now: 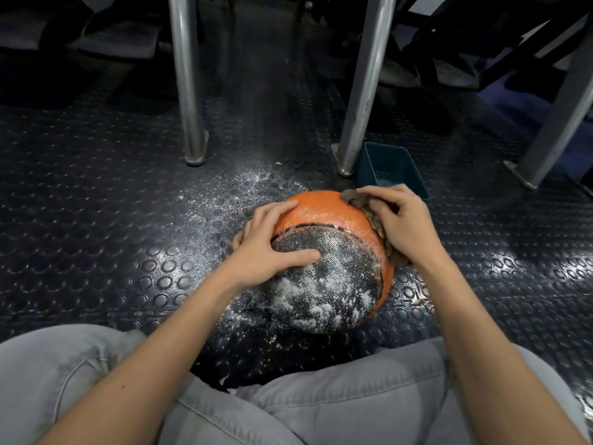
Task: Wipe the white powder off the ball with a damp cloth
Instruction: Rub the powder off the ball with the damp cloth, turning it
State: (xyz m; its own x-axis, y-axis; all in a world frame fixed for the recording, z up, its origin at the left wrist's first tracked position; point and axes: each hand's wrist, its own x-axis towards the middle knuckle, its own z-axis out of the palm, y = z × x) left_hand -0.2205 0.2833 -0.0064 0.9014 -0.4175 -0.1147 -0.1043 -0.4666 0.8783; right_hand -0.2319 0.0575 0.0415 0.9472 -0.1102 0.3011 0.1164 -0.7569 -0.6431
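An orange and black ball (324, 220) lies on the studded floor in front of my knees. White powder covers its near black panel, thickest along the lower edge. My left hand (272, 245) rests spread on the ball's left side, thumb on the black panel. My right hand (401, 226) grips a brown-grey cloth (353, 198) and presses it against the ball's upper right side. Most of the cloth is hidden under that hand.
A dark teal rectangular tub (390, 165) stands just beyond the ball, beside a metal leg (359, 101). Another metal leg (189, 91) rises at centre left, a third at the far right. Spilled powder (253, 184) dusts the black studded floor. My grey-trousered legs fill the bottom.
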